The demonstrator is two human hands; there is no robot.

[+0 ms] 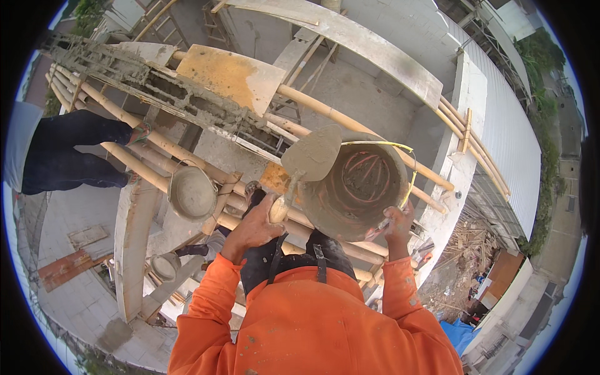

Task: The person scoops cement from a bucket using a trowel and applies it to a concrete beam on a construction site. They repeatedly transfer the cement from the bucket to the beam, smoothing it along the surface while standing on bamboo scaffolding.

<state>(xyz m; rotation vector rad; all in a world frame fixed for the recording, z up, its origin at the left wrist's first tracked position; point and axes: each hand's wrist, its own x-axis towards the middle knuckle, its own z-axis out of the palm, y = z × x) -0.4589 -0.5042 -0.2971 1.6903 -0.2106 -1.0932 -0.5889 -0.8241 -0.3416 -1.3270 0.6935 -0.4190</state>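
Note:
My left hand is closed around the light handle of a mortar-coated trowel. The broad blade is held face up against the left rim of a bucket, a little wet mortar clinging near its neck. My right hand grips the bucket's right edge, beside its yellow-wrapped wire handle. The bucket is tilted so its inside faces me. Grey mortar lies at the bottom, scored with curved lines. Part of the right hand's grip is hidden behind the rim.
Bamboo poles cross below me, high above the ground. Mortar-filled formwork runs along the upper left, with a stained board beside it. A second bucket sits on the poles. Another person stands at left; a pail shows lower down.

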